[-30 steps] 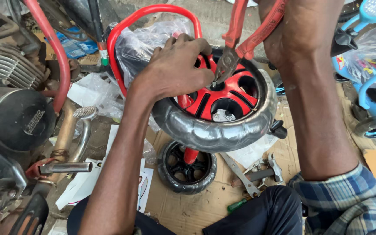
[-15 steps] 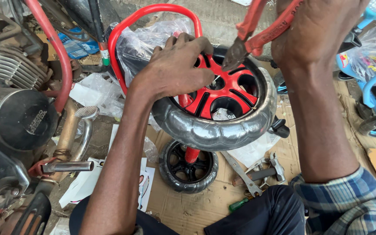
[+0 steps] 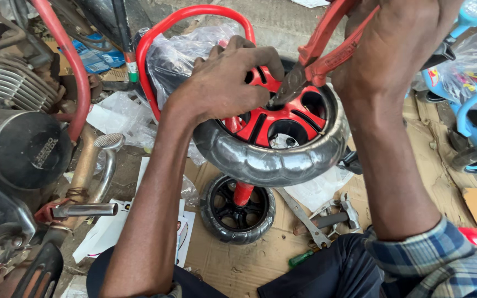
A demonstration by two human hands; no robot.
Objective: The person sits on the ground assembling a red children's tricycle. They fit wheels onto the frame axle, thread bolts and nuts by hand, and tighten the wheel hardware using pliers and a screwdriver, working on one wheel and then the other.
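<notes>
Over one red wheel (image 3: 282, 132), the right hand (image 3: 398, 49) clamps one pliers (image 3: 316, 63), nose slanting down-left at the hub; the left hand (image 3: 224, 83) grips the spokes.

Glossy plastic wheel (image 3: 271, 152) (red spokes).

The left hand (image 3: 224, 83) reaches forward on a bare, nearly straight arm, palm down, fingers curled and spread, thumb tucked toward the middle. The right hand (image 3: 398, 44) is raised higher, closed in a tight fist with knuckles up. Its forearm rises steeply from a rolled plaid sleeve at the lower right.
</notes>
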